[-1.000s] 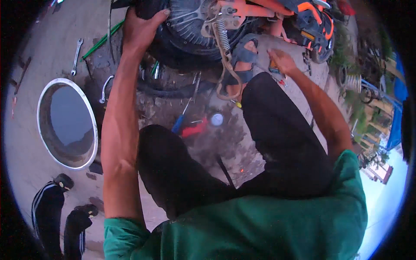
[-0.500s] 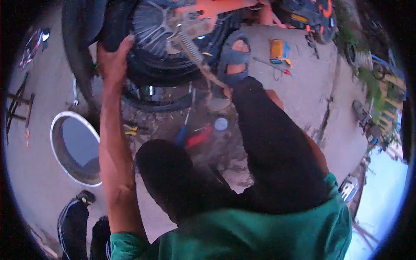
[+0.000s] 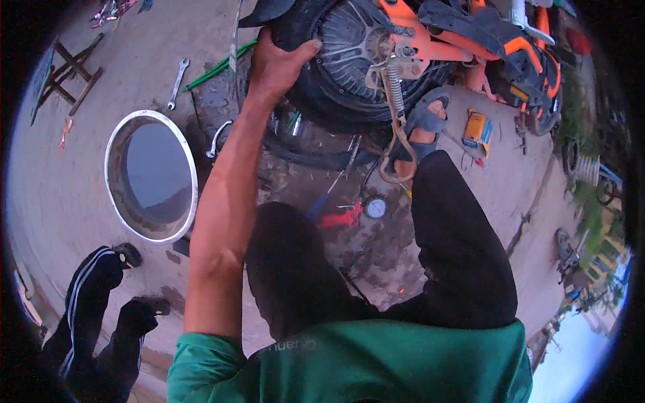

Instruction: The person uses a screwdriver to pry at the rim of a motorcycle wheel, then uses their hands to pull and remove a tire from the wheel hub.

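Note:
My left hand [image 3: 277,66] grips the black tyre [image 3: 302,97] of a wheel with a finned grey hub [image 3: 346,43]. Its thumb lies along the tyre's side, and the other fingers curl over the far side, partly hidden. The wheel belongs to an orange-framed two-wheeler [image 3: 437,47] lying on its side. A coil spring [image 3: 395,91] and a dirty metal stand [image 3: 396,154] reach from the hub toward my sandalled foot [image 3: 428,121]. Under the wheel lies a black rubber loop [image 3: 309,156]. No part of my right hand shows.
Between my knees lie a round gauge [image 3: 375,207], a red-handled tool [image 3: 341,218] and a blue-handled screwdriver [image 3: 319,205]. At left are a water-filled basin [image 3: 111,185], a wrench [image 3: 178,84] and another person's legs [image 3: 87,282]. A yellow box [image 3: 477,127] lies at right.
The view has shifted, so the wheel, tools and basin sit farther right in the picture. My left hand still holds the tyre. The other person's legs show more fully.

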Demonstrator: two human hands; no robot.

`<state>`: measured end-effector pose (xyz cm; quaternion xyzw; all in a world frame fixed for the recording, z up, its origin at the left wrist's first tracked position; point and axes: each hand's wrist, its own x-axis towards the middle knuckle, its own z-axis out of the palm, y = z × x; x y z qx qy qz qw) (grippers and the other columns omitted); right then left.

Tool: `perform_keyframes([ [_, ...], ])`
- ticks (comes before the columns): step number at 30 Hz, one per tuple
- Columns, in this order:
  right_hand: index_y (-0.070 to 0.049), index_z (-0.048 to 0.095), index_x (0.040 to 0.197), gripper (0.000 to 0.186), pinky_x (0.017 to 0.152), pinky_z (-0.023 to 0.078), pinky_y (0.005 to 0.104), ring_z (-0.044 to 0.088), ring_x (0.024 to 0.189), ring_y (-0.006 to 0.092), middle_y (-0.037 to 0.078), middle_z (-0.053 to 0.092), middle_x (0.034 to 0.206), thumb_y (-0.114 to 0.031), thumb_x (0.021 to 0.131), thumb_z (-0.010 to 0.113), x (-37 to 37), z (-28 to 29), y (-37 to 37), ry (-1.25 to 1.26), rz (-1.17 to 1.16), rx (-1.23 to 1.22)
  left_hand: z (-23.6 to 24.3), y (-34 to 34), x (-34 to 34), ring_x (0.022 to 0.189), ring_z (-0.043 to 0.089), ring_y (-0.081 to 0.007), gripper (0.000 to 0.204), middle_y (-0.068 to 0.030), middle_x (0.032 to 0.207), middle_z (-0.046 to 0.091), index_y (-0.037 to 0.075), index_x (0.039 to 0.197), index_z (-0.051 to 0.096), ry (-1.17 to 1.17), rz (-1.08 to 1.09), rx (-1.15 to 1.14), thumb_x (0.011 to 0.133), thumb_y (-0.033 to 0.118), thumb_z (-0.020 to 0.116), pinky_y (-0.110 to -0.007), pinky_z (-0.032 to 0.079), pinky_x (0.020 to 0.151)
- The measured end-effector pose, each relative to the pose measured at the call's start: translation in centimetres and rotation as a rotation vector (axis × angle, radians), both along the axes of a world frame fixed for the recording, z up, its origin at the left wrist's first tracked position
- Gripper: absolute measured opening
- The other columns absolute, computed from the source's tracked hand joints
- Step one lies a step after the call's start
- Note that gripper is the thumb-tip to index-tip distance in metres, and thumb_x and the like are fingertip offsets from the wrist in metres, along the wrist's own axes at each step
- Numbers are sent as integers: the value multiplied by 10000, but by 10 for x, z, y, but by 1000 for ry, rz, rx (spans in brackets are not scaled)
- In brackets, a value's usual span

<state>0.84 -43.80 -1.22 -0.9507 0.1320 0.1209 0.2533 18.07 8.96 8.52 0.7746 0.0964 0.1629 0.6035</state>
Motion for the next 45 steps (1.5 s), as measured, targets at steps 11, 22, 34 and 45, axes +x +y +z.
perform_keyframes([
  [11,-83,690,1143,271,890,542,444,685,1051,325,132,705,1073,-279,966,624,118,239,74,-161,399,293,1,7,-5,1330,546,-359,962,-235,1421,563,-39,1456,422,79,11,34,722,379,883,-415,418,1136],
  [22,-89,671,1171,326,796,548,468,682,948,360,136,662,1043,-325,950,631,202,298,273,-421,1109,-449,4,1,0,1385,484,-370,1024,-244,1490,492,-57,1497,350,39,-56,-23,748,414,866,-425,369,1173],
  [34,-43,669,993,197,710,569,492,725,841,359,171,707,981,-189,863,649,196,287,289,-574,1117,-590,7,1,-2,1354,519,-364,1005,-256,1451,530,-78,1479,384,29,-76,-58,754,433,856,-422,388,1157],
  [45,-65,625,1061,270,835,508,457,661,968,323,123,657,993,-202,852,728,216,263,293,-573,1235,-508,-8,4,3,1362,512,-365,995,-251,1469,518,-76,1479,381,47,-64,-39,766,433,853,-408,383,1158],
])
